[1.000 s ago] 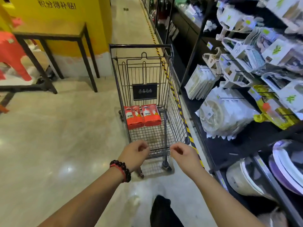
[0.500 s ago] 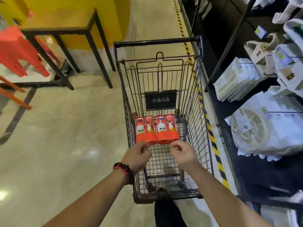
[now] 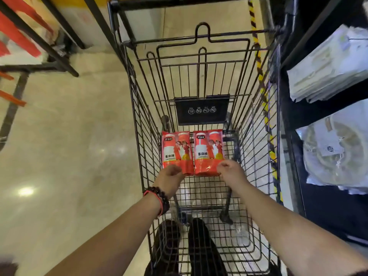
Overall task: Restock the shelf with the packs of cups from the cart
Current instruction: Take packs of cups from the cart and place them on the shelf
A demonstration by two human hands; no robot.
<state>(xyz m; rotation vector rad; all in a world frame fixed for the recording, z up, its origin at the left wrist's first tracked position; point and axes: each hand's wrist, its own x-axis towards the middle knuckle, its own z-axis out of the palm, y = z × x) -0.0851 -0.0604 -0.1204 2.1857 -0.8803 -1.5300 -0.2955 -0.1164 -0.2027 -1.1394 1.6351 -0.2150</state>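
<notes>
— Where are the hands?
— Both reach down into the wire cart (image 3: pixel 256 140). The left hand (image 3: pixel 171 177), a dark bead bracelet (image 3: pixel 159 198) on its wrist, is loosely curled at the near end of the left pack of cups (image 3: pixel 176 150). The right hand (image 3: pixel 231 171), fingers bent in a pinch, meets the near corner of the right pack of cups (image 3: pixel 209 151).
— Do they grip?
— Hard to say; the fingertips overlap the wrappers, but a firm hold cannot be made out.
— And the packs?
— Two red packs lie flat, side by side and touching, on the cart's mesh floor below a black sign plate (image 3: pixel 202 109).
— Beyond the cart?
— Just beside it on the right, a dark shelf (image 3: pixel 318 114) holds white bagged goods (image 3: pixel 330 70); on the left, glossy beige floor (image 3: pixel 69 156).
</notes>
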